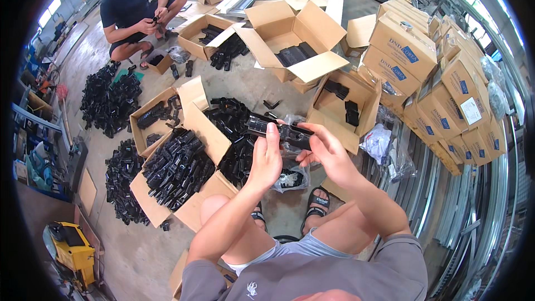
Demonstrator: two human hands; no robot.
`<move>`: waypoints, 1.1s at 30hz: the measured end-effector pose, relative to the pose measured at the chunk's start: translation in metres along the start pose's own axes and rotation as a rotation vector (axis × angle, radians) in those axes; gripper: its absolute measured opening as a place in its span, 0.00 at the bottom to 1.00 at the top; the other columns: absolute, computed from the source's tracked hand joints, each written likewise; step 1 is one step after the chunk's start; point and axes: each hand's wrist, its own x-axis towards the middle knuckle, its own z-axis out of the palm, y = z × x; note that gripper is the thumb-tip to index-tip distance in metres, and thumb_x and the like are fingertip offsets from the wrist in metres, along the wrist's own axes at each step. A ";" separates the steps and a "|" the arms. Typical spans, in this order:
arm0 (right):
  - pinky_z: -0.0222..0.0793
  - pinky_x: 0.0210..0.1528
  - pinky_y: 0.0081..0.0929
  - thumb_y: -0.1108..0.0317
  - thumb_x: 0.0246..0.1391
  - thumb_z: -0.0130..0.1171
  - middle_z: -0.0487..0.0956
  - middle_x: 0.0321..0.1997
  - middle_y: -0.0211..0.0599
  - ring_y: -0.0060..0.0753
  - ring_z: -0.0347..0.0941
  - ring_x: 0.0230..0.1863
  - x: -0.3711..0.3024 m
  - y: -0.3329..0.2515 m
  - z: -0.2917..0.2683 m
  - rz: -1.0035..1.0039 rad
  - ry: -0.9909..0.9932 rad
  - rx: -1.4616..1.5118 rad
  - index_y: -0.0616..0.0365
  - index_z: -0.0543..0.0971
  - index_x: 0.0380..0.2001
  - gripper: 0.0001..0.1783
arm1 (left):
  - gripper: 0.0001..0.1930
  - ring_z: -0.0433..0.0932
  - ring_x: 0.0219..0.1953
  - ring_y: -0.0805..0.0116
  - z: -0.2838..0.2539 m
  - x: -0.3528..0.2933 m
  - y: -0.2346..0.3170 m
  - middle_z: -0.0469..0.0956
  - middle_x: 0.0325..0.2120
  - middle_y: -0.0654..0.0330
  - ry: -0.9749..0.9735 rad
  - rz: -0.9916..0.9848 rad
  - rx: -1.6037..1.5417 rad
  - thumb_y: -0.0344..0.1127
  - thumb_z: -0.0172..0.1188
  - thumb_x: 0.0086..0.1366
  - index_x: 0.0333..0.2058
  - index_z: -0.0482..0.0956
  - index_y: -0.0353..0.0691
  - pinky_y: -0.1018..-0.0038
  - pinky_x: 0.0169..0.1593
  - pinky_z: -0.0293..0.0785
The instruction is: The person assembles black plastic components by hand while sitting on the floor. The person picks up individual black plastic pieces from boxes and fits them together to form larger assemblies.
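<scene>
In front of my knees, my left hand [268, 155] is closed round a black bracket-like part [257, 125], thumb along its top. Close beside it, my right hand [327, 146] grips a second dark piece [295, 135] by its far end. The two pieces meet or overlap between my hands; whether they are joined I cannot tell. Below them a clear plastic bag [291, 179] with small bits inside lies between my feet. A loose heap of similar black parts [233, 112] spreads behind my left hand, and an open carton [214, 144] full of them stands to the left.
Another person [131, 11] squats at the far left, handling a small dark part. Open cartons [312, 28] stand ahead, some holding black parts. More black parts [110, 97] are heaped at left. Stacked boxes [401, 50] and long metal profiles [446, 212] line the right. A yellow machine [75, 251] stands lower left.
</scene>
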 end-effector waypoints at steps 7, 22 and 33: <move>0.63 0.23 0.24 0.52 0.73 0.40 0.73 0.18 0.28 0.20 0.67 0.19 0.014 0.023 -0.011 -0.162 0.411 -0.372 0.62 0.78 0.33 0.26 | 0.33 0.74 0.37 0.72 0.013 -0.005 -0.025 0.76 0.37 0.61 -0.193 0.162 0.083 0.59 0.29 0.77 0.51 0.72 0.35 0.71 0.46 0.72; 0.69 0.33 0.41 0.66 0.69 0.44 0.76 0.22 0.51 0.55 0.76 0.27 -0.013 -0.003 -0.049 -0.379 0.412 -0.828 0.63 0.75 0.30 0.16 | 0.41 0.77 0.48 0.53 0.030 -0.004 0.014 0.79 0.46 0.52 -0.272 0.633 0.780 0.48 0.78 0.44 0.57 0.74 0.38 0.63 0.54 0.71; 0.65 0.25 0.19 0.58 0.67 0.54 0.77 0.23 0.31 0.19 0.73 0.24 -0.006 0.007 -0.066 0.111 0.133 -0.156 0.62 0.78 0.42 0.16 | 0.22 0.79 0.35 0.74 0.039 -0.001 -0.011 0.82 0.34 0.56 -0.404 0.018 0.398 0.36 0.67 0.63 0.52 0.76 0.33 0.75 0.36 0.74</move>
